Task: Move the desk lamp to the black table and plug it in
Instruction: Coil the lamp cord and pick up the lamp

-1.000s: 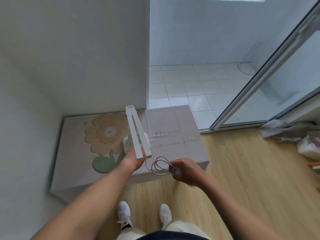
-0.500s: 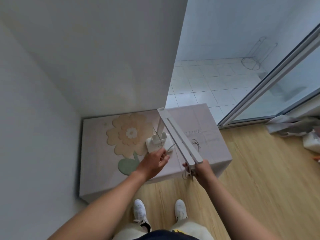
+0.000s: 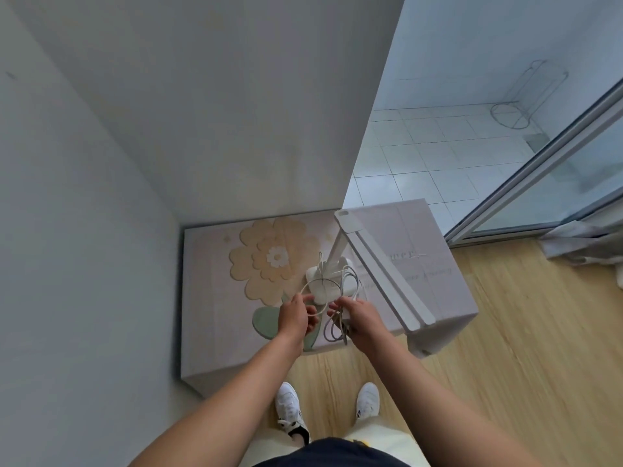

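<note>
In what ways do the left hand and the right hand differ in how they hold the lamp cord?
The left hand pinches a single strand of the white cord, while the right hand grips a bundle of coiled loops. The loops hang below the right hand; the left hand's strand arcs up toward the desk lamp. Both hands are closed on the same cord, in front of the lamp's base.

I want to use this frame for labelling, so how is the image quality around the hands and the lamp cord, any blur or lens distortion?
Head view: soft daylight, no harsh glare; wide-angle lens bends the wall edges and sliding door frame. The left hand, right hand and white cord are slightly motion-blurred; the desk lamp reads clearly.
</note>
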{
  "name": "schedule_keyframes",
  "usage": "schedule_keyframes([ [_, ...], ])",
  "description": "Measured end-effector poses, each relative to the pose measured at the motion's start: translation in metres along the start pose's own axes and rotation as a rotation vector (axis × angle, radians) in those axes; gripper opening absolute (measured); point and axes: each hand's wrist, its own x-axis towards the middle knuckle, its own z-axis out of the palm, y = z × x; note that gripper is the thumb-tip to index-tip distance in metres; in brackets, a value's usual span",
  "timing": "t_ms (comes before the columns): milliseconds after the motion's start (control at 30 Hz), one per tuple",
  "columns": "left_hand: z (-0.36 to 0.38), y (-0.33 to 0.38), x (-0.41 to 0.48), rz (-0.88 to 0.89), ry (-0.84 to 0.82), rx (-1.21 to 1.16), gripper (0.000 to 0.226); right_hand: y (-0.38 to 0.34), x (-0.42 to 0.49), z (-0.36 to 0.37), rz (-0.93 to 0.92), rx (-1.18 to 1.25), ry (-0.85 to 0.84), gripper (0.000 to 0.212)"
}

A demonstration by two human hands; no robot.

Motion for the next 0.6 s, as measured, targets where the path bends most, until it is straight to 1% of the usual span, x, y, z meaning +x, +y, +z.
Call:
schedule_keyframes([
  [100,-0.006,0.001,0.007,0.007,0.001,0.09,0.035,-0.005,0.005,0.013,0.029,0.022,-0.006,0.015],
  [233,-0.016,0.0,0.017,0.122,0.008,0.4,0.035,-0.015,0.01,0.034,0.033,-0.006,-0.041,0.024],
  [300,-0.021,-0.001,0.022,0.198,0.055,0.563,0.034,-0.017,0.01,0.045,0.036,0.019,-0.055,0.02],
  [367,-0.027,-0.002,0.026,0.252,0.115,0.631,0.032,-0.015,0.012,0.055,0.042,0.031,-0.063,0.013],
  [433,-0.036,0.0,0.029,0.266,0.149,0.69,0.038,-0.009,0.014,0.063,0.048,0.046,-0.069,0.015],
  [500,-0.047,0.003,0.033,0.29,0.161,0.816,0.041,-0.002,0.016,0.071,0.048,0.068,-0.081,0.02],
  [567,-0.055,0.008,0.033,0.376,0.156,0.949,0.041,0.002,0.016,0.079,0.049,0.062,-0.077,0.022],
  [600,-0.058,0.01,0.033,0.43,0.131,0.972,0.041,0.003,0.016,0.084,0.045,0.026,-0.062,0.021],
])
